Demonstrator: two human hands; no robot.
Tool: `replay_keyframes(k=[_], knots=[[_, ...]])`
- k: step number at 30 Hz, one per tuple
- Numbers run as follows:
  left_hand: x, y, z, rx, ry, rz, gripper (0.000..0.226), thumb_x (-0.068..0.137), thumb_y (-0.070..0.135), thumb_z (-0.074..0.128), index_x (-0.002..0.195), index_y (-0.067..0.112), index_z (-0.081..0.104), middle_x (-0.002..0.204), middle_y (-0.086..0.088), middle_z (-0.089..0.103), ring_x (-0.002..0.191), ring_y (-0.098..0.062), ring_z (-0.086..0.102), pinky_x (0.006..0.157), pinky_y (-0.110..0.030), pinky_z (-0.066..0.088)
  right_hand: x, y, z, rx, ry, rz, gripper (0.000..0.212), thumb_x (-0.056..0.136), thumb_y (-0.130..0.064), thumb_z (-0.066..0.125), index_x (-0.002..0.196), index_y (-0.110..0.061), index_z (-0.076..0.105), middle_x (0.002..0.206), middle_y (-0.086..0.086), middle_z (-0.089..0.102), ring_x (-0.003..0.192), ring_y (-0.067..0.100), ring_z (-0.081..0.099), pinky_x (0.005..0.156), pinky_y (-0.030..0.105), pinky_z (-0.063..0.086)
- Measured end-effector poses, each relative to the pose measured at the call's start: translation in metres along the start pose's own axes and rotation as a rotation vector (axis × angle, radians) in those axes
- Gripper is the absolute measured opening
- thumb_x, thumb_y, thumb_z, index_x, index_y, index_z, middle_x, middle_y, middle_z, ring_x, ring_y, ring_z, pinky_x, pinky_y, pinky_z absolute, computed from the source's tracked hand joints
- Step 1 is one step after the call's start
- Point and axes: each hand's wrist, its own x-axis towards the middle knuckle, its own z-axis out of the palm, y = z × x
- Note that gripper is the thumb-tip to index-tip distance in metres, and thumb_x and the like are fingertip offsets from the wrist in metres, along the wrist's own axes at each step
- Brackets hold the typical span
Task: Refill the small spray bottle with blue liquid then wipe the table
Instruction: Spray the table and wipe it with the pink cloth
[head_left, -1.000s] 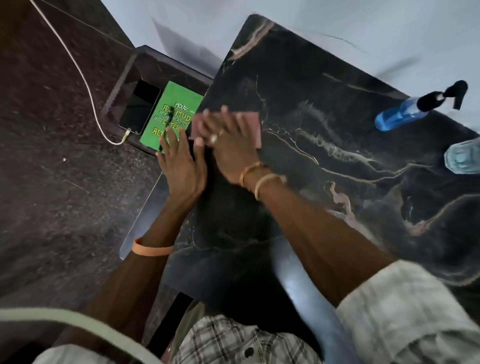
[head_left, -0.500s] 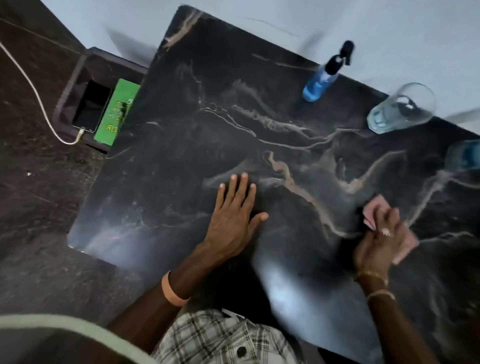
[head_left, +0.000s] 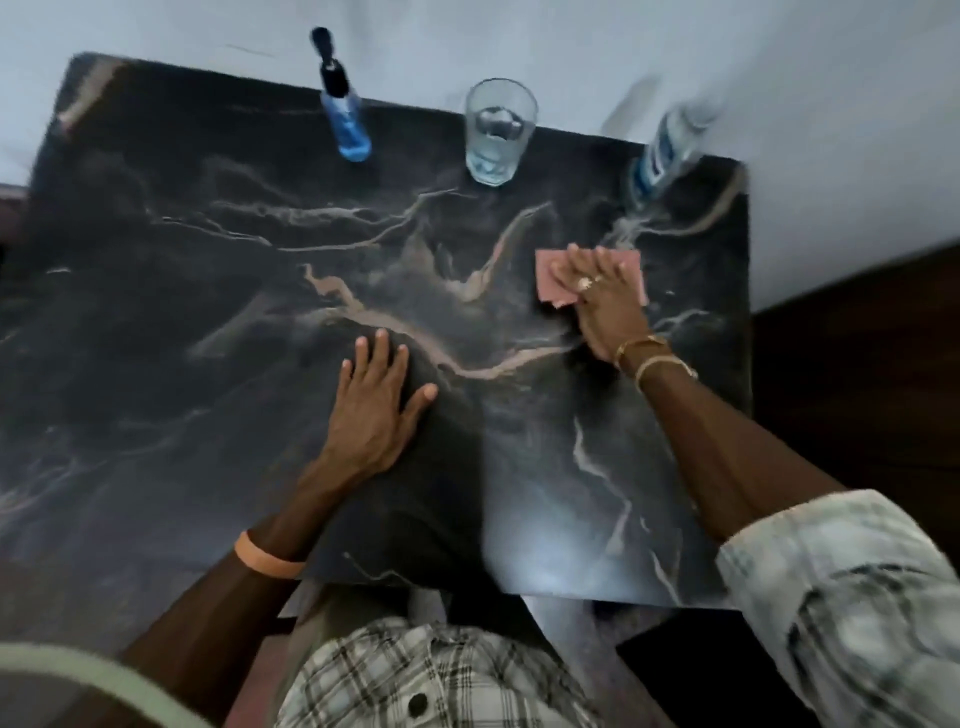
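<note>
Farther from me now, the pink cloth (head_left: 631, 262) lies under my right hand (head_left: 605, 306), fingers (head_left: 601, 265) straight, pressing it to the table (head_left: 208, 312). Soft and light, it bunches; I'd press its middle. Left hand (head_left: 371, 410) rests flat, fingers spread.

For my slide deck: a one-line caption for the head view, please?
Right hand presses a pink cloth onto the black veined table, left hand flat on the tabletop.
</note>
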Motion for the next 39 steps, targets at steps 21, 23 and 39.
replay_keyframes(k=[21, 23, 39], knots=[[-0.056, -0.044, 0.008, -0.102, 0.039, 0.157, 0.062, 0.103, 0.038, 0.043, 0.154, 0.007, 0.025, 0.161, -0.001, 0.008, 0.151, -0.015, 0.004, 0.124, -0.029, 0.002, -0.05, -0.226, 0.068, 0.168, -0.016, 0.162, 0.064, 0.097, -0.023, 0.039, 0.154, -0.034, 0.012, 0.162, -0.004, -0.004, 0.148, 0.032, -0.013, 0.116, 0.052, -0.011], [-0.054, -0.071, -0.007, -0.168, 0.089, 0.088, 0.063, 0.103, 0.039, 0.043, 0.154, 0.007, 0.025, 0.162, -0.005, 0.015, 0.151, -0.014, 0.007, 0.124, -0.029, 0.004, -0.017, -0.261, 0.063, 0.148, -0.06, 0.101, 0.065, 0.097, -0.024, 0.038, 0.154, -0.033, 0.01, 0.162, -0.004, -0.006, 0.147, 0.032, -0.015, 0.115, 0.053, -0.012], [-0.069, -0.171, -0.04, 0.097, 0.007, 0.385, 0.061, 0.098, 0.04, 0.034, 0.147, 0.005, 0.041, 0.157, -0.022, 0.028, 0.146, -0.043, 0.023, 0.116, -0.057, 0.027, -0.05, -0.29, 0.074, -0.051, -0.088, -0.623, 0.054, 0.093, -0.028, 0.047, 0.147, -0.03, 0.038, 0.158, -0.002, 0.025, 0.148, 0.03, 0.014, 0.114, 0.055, 0.019]])
